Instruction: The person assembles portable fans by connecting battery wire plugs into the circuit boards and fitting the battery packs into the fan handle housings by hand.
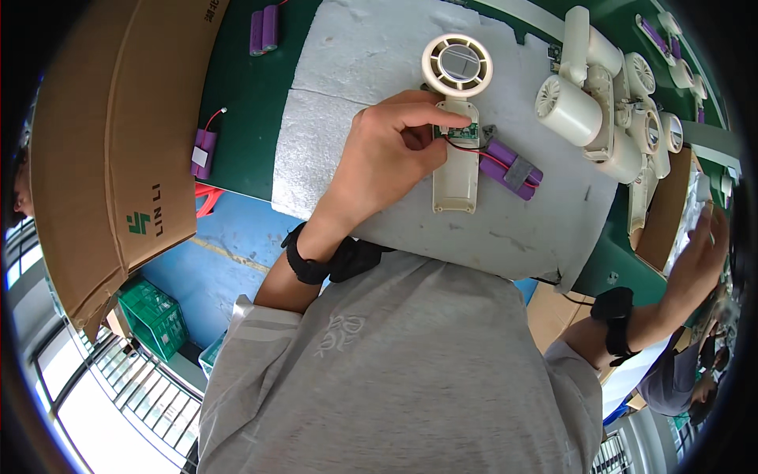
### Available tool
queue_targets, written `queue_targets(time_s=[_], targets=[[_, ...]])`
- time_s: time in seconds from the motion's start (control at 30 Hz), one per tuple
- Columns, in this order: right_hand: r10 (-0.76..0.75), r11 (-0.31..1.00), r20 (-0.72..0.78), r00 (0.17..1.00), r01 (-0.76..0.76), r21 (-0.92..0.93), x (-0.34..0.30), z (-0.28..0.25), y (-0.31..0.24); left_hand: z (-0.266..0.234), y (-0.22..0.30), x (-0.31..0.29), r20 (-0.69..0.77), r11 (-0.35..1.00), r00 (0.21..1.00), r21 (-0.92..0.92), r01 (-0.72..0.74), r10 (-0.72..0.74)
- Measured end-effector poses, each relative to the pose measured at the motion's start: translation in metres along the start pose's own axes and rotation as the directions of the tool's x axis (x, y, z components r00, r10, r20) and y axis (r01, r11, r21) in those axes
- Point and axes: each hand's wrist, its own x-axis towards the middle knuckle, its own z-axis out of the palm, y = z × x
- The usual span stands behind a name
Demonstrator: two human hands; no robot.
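Note:
An opened cream handheld fan [455,186] lies on the grey foam sheet, its round grille [458,66] pointing away from me. Over its handle, my left hand [379,150] grips the fan, the index fingertip on a small green circuit board [462,131] and the thumb at the handle's left side. Red and black wires run from the board to a purple battery pack [512,168] lying to the right. Far right, my right hand [699,249] is raised beside an open cardboard box [666,217]; its fingers are curled together, and what they hold is unclear.
Several cream fan bodies [576,110] are piled at the right of the foam sheet [347,126]. Purple batteries [264,30] lie at the back left, another pack [203,154] nearer. A large cardboard box [110,158] stands at the left. A green crate [153,317] sits below.

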Motion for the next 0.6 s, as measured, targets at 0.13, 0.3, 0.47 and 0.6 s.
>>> queue_targets(time_s=[0.13,0.3,0.47,0.6], targets=[[-0.123,0.978,0.26,0.958,0.072,0.197,-0.016,0.014,-0.048,0.001,-0.002,0.001,0.017,1.0,1.0,0.007,-0.002,0.002],[-0.54,0.841,0.484,0.689,0.46,0.284,-0.039,0.104,-0.088,-0.002,0.006,-0.001,0.005,0.999,1.0,0.027,0.03,-0.03],[-0.38,0.89,0.826,0.415,-0.079,0.449,-0.018,0.089,-0.101,-0.006,0.011,0.003,0.091,0.985,0.994,0.166,0.04,-0.056],[-0.372,0.605,0.916,0.152,-0.708,0.363,-0.024,0.09,-0.101,-0.01,0.007,0.002,0.124,0.98,0.992,0.199,-0.031,0.006]])
